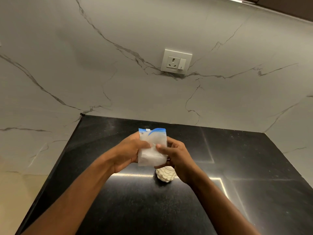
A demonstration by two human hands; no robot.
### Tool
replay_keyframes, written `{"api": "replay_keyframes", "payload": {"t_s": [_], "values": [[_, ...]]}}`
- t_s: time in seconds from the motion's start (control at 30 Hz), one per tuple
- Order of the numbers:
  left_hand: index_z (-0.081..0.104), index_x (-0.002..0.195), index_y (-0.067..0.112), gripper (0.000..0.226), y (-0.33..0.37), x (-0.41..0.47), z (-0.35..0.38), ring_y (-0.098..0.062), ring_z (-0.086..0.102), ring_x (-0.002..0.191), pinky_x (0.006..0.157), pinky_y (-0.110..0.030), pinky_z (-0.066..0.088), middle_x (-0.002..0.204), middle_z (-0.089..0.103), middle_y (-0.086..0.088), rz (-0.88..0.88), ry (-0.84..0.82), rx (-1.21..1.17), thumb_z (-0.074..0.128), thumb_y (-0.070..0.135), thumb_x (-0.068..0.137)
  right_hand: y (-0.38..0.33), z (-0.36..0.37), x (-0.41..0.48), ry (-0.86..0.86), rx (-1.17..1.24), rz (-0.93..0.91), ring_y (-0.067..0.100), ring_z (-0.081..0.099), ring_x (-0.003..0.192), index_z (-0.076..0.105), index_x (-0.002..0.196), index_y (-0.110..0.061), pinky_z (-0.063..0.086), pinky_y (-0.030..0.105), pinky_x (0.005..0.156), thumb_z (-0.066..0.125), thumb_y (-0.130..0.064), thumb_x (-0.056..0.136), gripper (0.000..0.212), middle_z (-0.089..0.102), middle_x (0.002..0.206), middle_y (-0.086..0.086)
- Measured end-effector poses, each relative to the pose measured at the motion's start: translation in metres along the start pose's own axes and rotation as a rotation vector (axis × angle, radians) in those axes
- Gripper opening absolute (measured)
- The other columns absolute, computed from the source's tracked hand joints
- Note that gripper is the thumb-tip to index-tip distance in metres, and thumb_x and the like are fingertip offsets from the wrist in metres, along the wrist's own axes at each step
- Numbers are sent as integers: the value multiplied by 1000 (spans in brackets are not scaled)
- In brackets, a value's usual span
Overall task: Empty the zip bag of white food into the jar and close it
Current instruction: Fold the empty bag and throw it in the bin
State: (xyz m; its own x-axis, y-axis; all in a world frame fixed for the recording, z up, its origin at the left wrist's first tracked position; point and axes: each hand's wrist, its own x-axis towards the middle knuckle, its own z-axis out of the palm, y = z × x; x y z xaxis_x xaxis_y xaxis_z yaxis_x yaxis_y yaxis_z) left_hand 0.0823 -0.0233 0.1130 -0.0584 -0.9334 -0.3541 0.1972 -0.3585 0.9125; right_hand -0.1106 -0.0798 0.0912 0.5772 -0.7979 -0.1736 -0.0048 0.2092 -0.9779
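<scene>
1. One zip bag (152, 147) of white food is held upright at the centre of the frame, its blue zip strip on top. It looks light, soft and slippery, so its contents will likely slump; the side edges just under the zip seem the best place to grip.
2. Left hand (126, 153) wraps the bag's left edge, thumb pressed on its front.
3. Right hand (176, 158) pinches the right edge, thumb in front, fingers behind.
4. Just below the bag a cream, scale-textured jar (165, 174) stands on the black desk (135, 209), partly hidden by the right hand; I cannot tell whether it is open.
5. Upper centre, a wall socket (176, 61) sits on the marble wall.
</scene>
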Motion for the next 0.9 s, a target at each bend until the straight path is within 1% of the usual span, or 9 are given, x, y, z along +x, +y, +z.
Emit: {"api": "replay_keyframes", "payload": {"t_s": [0.1, 0.27, 0.4, 0.5, 0.6, 0.67, 0.77, 0.83, 0.9], "values": [[63, 132, 20, 40, 1, 0, -8, -33, 76, 106, 69, -40, 65, 122, 74, -14, 5, -69, 4, 61, -4, 100, 0, -2, 0, -2, 87, 5, 33, 78, 97, 71, 128, -25, 63, 37, 62, 68, -12, 97, 34, 76, 119, 9], [83, 110, 20, 39, 1, -2, -15, -24, 80, 86, 58, -30, 65, 109, 81, -13, 68, -65, 14, 53, -5, 104, 3, 1, 0, 35, 200, 26, 34, 78, 84, 78, 117, -17, 58, 28, 53, 57, -8, 95, 31, 78, 115, 18], [86, 97, 14, 38, -1, -4, -13, -27, 82, 92, 62, -30, 65, 108, 82, -10, 97, -22, -3, 54, -3, 105, 7, 5, 6, 61, 275, 13, 40, 77, 103, 81, 94, -12, 52, 25, 50, 63, -8, 87, 20, 74, 132, 3], [84, 90, 5, 36, -7, -2, -15, -32, 80, 103, 74, -36, 66, 115, 81, -8, 84, -8, -115, 52, -6, 100, 7, 2, 8, 83, 142, -99, 40, 76, 104, 78, 77, -10, 53, 24, 49, 56, 2, 83, 27, 75, 130, 3], [82, 89, 4, 15, -12, -2, -13, -37, 80, 102, 76, -38, 66, 107, 82, -16, 42, 8, -328, 71, 10, 79, 4, -3, 10, 83, -83, -257, 29, 72, 113, 77, 67, -9, 57, 24, 51, 52, 9, 81, 34, 75, 128, 2], [78, 96, 3, 21, -14, 0, -7, -37, 79, 105, 76, -35, 67, 115, 77, -22, 48, 64, -264, 84, 15, 80, 2, -5, 13, 79, -250, -328, 26, 69, 120, 75, 64, -12, 60, 25, 54, 50, 14, 79, 39, 73, 129, 2], [67, 104, 6, 33, -18, 8, -2, -39, 76, 107, 73, -34, 67, 125, 67, -19, 69, 211, -135, 86, 3, 78, 3, -5, 17, 58, -366, -330, 24, 62, 128, 76, 69, -14, 64, 28, 64, 48, 24, 84, 50, 63, 142, 3], [59, 117, 12, 47, -19, 10, -5, -39, 77, 105, 76, -39, 68, 124, 66, -18, 69, 262, -135, 85, -3, 81, 7, -7, 17, 8, -248, -245, 21, 62, 127, 81, 78, -13, 64, 33, 75, 51, 13, 86, 41, 59, 147, -1], [56, 121, 14, 52, -21, 11, -11, -36, 80, 100, 79, -41, 68, 122, 69, -19, 80, 269, -135, 84, -4, 81, 11, -13, 14, -37, -5, -119, 29, 68, 122, 83, 96, -9, 63, 40, 85, 55, -5, 85, 31, 61, 147, 2]]}}
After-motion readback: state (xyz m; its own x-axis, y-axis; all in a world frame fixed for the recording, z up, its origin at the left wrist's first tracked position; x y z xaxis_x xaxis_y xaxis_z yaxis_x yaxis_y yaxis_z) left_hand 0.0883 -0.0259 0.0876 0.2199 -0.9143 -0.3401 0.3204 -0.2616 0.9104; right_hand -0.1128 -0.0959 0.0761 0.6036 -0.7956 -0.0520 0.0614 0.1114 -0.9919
